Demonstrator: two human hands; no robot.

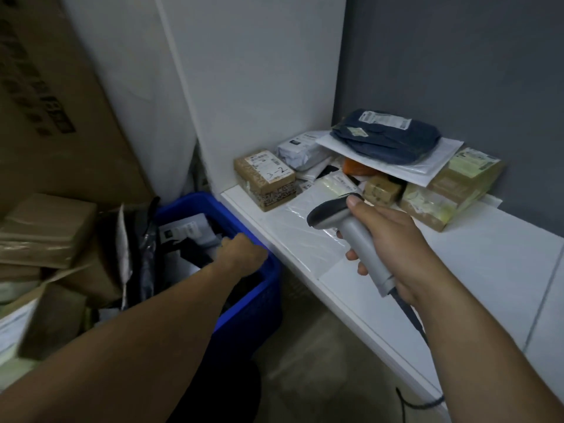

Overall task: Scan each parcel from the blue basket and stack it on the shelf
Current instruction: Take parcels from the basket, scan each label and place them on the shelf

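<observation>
right hand [396,242] grips scanner [331,212], left hand [242,254] inside blue basket [262,303].

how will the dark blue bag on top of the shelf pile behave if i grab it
The dark blue bag looks wrinkled, so it is probably soft and would sag rather than stay stiff. Its plastic skin may be slippery. It lies on a flat white envelope, so pushing it could slide both.

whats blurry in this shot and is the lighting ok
Head view: the left hand in the blue basket and the cardboard boxes beside it are motion-smeared; the right hand and scanner are sharp; light is dim and even, with faint sheen on the clear mailer on the shelf.
</observation>
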